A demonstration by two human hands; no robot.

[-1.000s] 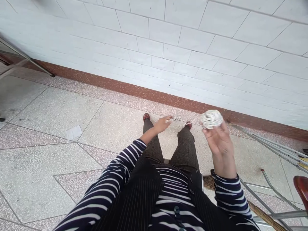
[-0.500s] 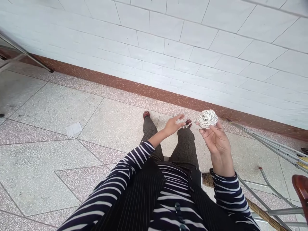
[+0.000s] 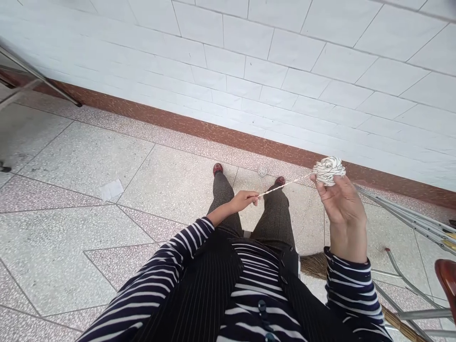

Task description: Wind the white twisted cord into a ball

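Note:
My right hand (image 3: pixel 342 202) is closed around the underside of a ball of white cord with dark flecks (image 3: pixel 328 170), held up in front of the wall. A single strand of the cord (image 3: pixel 285 185) runs taut from the ball down to the left. My left hand (image 3: pixel 245 200), above my left leg, is closed on the strand's other end. The two hands are well apart, the right one higher. My right fingertips behind the ball are partly hidden.
A white tiled wall (image 3: pixel 249 71) with a reddish-brown base strip rises ahead. A straw broom (image 3: pixel 313 265), metal poles (image 3: pixel 402 209) and metal legs are at the right. Metal legs (image 3: pixel 53 85) stand at the left. A paper sheet (image 3: pixel 111 190) lies on the floor.
My hands have moved apart: the right one with the ball to the right, the left one slightly left and down. The loose, curly cord between them has become straight, and my left fingers have closed.

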